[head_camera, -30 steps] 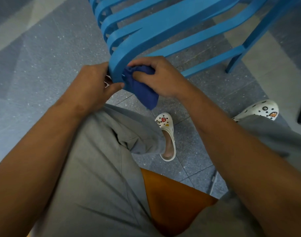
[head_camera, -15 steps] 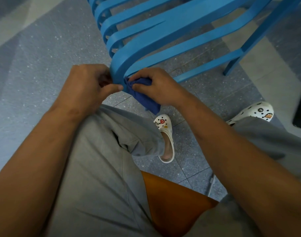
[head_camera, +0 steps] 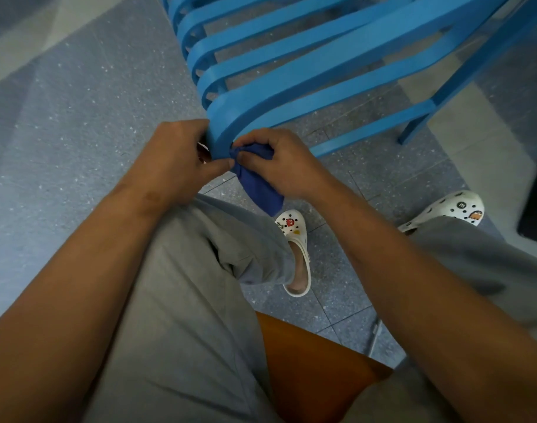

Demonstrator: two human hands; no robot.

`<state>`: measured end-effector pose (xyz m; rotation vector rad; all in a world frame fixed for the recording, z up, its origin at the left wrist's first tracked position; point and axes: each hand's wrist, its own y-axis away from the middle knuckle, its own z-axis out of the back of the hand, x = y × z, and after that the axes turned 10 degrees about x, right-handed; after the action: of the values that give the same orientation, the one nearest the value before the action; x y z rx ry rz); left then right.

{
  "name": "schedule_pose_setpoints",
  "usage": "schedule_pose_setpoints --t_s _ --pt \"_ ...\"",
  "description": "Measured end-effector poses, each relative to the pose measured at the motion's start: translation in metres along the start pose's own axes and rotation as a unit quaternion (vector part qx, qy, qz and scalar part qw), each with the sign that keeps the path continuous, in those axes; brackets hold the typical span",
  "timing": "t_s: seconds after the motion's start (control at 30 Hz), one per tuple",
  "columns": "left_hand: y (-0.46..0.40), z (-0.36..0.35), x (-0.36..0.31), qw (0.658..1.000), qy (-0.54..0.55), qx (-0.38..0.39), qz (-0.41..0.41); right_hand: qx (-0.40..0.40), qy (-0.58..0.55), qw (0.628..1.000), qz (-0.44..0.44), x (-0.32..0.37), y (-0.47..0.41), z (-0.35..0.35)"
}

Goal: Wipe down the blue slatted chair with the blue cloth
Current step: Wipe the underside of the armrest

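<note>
The blue slatted chair [head_camera: 306, 74] lies tipped toward me, its curved slats running from upper right down to a bend just in front of my hands. My left hand [head_camera: 175, 166] grips the nearest slat at its bend, thumb across the front. My right hand [head_camera: 279, 163] pinches the dark blue cloth [head_camera: 261, 190] against the inner side of that same bend. The cloth's loose end hangs down below my fingers, over my left knee.
I sit on an orange seat [head_camera: 316, 370] with grey trousers and white clogs [head_camera: 294, 239] on a speckled grey tiled floor [head_camera: 78, 117]. A chair leg [head_camera: 462, 87] reaches the floor at right. A dark object [head_camera: 535, 193] stands at the right edge.
Both hands and the chair's near bend have shifted lower in view. My right hand has bunched the cloth tighter and slid it along the bend of the nearest slat.
</note>
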<state>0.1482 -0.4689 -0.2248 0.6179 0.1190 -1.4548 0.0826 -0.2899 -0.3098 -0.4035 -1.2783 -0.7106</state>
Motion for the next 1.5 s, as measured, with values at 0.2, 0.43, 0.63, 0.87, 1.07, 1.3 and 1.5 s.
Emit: schedule_pose_setpoints --t_s 0.2,0.43,0.63,0.87,1.07,1.3,1.5 --pt "0.006 0.002 -0.004 1.0 -0.01 -0.01 -0.019 0.019 0.05 0.997 -0.052 -0.013 0.006 0.001" --pt "0.011 0.006 -0.008 0.999 -0.001 -0.032 -0.029 0.012 -0.043 0.998 -0.036 -0.016 0.001 -0.001" --pt "0.013 0.006 -0.01 0.999 0.001 -0.039 -0.034 0.04 0.003 0.995 -0.095 -0.041 0.011 0.003" --pt "0.006 0.004 -0.005 0.999 -0.002 -0.032 -0.032 -0.022 -0.014 0.997 -0.077 -0.033 0.004 -0.009" --pt "-0.006 -0.002 -0.002 0.999 0.034 0.007 -0.002 -0.017 0.017 0.993 -0.12 -0.049 0.012 -0.013" --pt "-0.006 -0.002 -0.002 0.999 0.032 0.01 -0.001 -0.06 -0.018 0.992 -0.11 -0.039 0.005 -0.021" --pt "-0.003 -0.001 -0.003 1.0 0.027 0.002 -0.012 -0.035 -0.011 0.995 -0.093 -0.034 -0.005 -0.011"
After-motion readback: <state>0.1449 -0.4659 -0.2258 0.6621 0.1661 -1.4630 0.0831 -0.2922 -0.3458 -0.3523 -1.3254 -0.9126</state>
